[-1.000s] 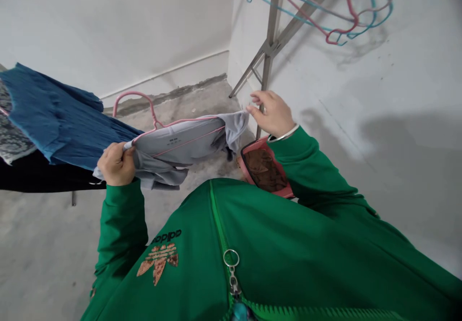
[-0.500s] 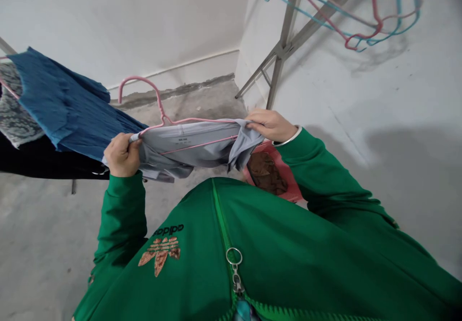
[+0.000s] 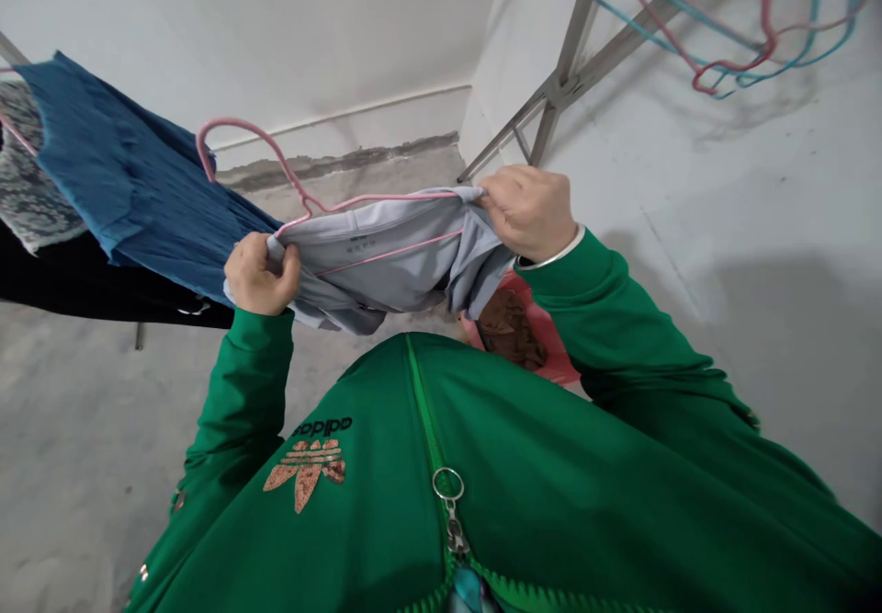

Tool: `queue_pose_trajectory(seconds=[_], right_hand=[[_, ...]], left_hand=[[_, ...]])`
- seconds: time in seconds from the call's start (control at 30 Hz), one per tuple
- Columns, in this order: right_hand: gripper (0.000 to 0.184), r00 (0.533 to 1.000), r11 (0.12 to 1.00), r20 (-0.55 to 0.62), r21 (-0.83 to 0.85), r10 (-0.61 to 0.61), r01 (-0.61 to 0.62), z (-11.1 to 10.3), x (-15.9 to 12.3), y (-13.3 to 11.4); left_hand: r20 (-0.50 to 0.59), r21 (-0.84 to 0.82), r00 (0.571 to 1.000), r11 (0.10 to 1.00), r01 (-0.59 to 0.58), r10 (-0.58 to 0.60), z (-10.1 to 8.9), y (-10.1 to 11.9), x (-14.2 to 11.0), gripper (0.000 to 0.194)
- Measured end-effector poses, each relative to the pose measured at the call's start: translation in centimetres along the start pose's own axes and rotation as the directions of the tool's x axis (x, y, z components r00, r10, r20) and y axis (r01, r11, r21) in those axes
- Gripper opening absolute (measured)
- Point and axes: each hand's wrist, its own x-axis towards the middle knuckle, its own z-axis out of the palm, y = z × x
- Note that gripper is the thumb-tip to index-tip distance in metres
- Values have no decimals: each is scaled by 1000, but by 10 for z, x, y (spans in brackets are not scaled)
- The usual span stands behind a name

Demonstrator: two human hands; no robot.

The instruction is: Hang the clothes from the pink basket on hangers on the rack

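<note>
Since the earlier moment the right hand point(image 3: 530, 213) has closed more fully on the edge of the grey shirt point(image 3: 386, 268), and the left hand point(image 3: 262, 275) also grips it, so both clenched hands keep the cloth stretched over the pink wire hanger point(image 3: 276, 161), held up in the air beside the hanging blue garment point(image 3: 117, 172).
</note>
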Motion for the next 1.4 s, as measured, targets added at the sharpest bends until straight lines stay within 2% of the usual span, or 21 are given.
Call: queue_pose_trajectory(seconds=[0.1,0.2,0.37,0.47,0.53,0.63,0.73,0.8,0.87,0.9,0.97,1.03,1.07,1.17,1.2,1.23,1.33,1.4], right_hand=[[29,1000,1000,-14,27,4,-3,2,2,5],[37,998,999,-64,-45,14,-17,-1,2,14],[36,992,969,-124,-243,7,-37,-7,-1,23],[36,991,970,-136,-240,10,-42,-6,-4,24],[37,987,978,-161,-202,20,-53,-3,-5,24],[38,979,985,-206,-170,5,-41,2,-6,24],[38,962,973,-264,-232,-68,5,6,-6,23],[37,949,961,-290,-275,-122,39,8,-8,24],[37,954,966,-273,-254,-124,53,10,-11,26],[37,965,975,-243,-217,-102,49,11,-12,27],[39,984,989,-171,-146,-58,33,13,-15,28],[42,992,993,-124,-115,-35,21,15,-16,30],[43,993,993,-115,-113,-32,18,17,-16,30],[44,993,995,-113,-95,-37,26,21,-18,32],[44,993,997,-110,-76,-42,34,23,-18,33],[45,993,998,-108,-55,-49,43,24,-19,34],[47,994,998,-93,-3,-65,65,28,-20,37],[48,995,997,-72,4,-70,71,28,-19,38]], left_hand=[[53,25,998,999,-36,34,2,-1,0,10],[142,103,989,993,-48,33,0,-1,2,22],[81,302,990,949,89,-118,-9,2,5,38],[99,308,969,933,187,-226,-13,7,2,31],[151,297,958,935,192,-244,-11,14,-3,24],[275,240,947,965,101,-168,-2,27,-15,16],[380,165,921,986,21,-83,6,35,-26,13],[470,78,883,996,-43,1,5,35,-28,10],[526,-12,845,994,-104,95,-3,28,-24,5],[508,-19,853,992,-125,117,-7,23,-20,7],[398,46,910,988,-151,120,-13,10,-9,18],[312,110,940,977,-182,139,-10,-3,1,32],[330,100,929,972,-213,169,-4,-9,5,36],[491,-33,836,965,-261,243,21,-19,6,26],[513,-69,823,967,-246,246,29,-19,4,26],[507,-92,828,970,-225,240,36,-18,0,26],[370,-117,907,979,-166,198,46,-12,-12,23],[294,-117,940,982,-145,174,47,-8,-16,20]])
